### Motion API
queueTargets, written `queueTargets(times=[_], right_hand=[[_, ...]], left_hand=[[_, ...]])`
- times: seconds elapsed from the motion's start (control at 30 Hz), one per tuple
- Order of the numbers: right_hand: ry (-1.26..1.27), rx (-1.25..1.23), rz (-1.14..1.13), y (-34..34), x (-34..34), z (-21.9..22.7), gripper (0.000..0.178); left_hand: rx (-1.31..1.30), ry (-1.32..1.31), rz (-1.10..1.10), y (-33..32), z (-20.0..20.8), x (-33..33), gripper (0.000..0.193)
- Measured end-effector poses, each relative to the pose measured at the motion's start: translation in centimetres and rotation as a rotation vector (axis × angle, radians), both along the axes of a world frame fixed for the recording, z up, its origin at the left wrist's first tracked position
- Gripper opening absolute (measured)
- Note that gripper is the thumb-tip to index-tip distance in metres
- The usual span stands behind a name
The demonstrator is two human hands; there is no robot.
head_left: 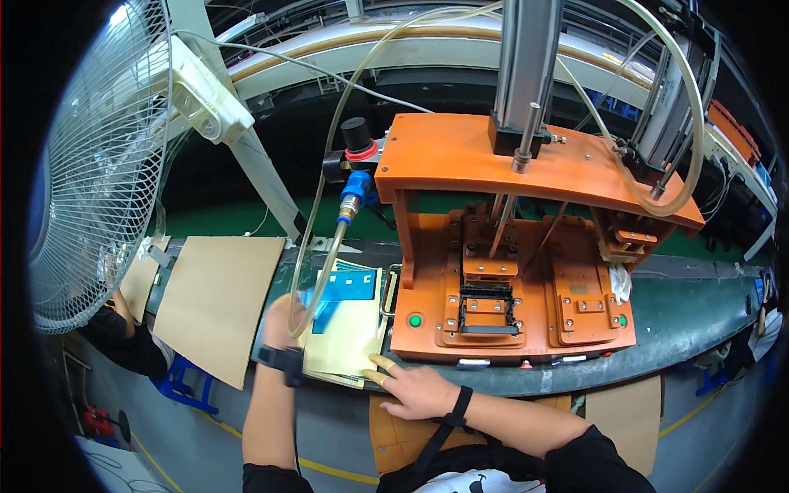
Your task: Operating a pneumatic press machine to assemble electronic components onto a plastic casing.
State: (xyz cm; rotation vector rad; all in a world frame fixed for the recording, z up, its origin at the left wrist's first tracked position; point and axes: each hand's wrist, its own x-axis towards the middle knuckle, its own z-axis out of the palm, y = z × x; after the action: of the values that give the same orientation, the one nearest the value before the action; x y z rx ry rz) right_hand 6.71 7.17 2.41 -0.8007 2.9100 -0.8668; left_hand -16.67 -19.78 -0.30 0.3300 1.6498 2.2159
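The table (690, 320), green-topped, runs across the view; its near edge curves past both wrists. The orange press fixture (509, 271) fills the centre and stands right up to that near edge, with bare green surface open at 3 o'clock of it. A white fan (99, 164) crowds the 9 o'clock side. A brown cardboard sheet (218, 304) overhangs the table edge at 8 o'clock of the fixture. Between sheet and fixture lies a stack of yellowish sheets (345, 337), the top one printed with blue patches, partly crossed by a clear hose (316, 271). The left hand (283, 320) rests on the stack's left edge; its grip cannot be told, blurred. The right hand (415, 390) lies flat, fingers spread, touching the stack's near corner, taped fingertips (380, 361) forward.
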Motion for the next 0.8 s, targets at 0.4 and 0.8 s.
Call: queueTargets(times=[0.4, 0.8], right_hand=[[0.602, -0.225, -0.332, 6.0, 6.8, 9.0, 0.037], [0.735, -0.104, -0.478, 15.1, 7.6, 16.8, 0.030]], left_hand=[[0.006, 0.070, 0.468, 0.1, 7.0, 15.3, 0.015], [-0.248, 0.303, -0.314, 17.8, 12.5, 15.9, 0.011]])
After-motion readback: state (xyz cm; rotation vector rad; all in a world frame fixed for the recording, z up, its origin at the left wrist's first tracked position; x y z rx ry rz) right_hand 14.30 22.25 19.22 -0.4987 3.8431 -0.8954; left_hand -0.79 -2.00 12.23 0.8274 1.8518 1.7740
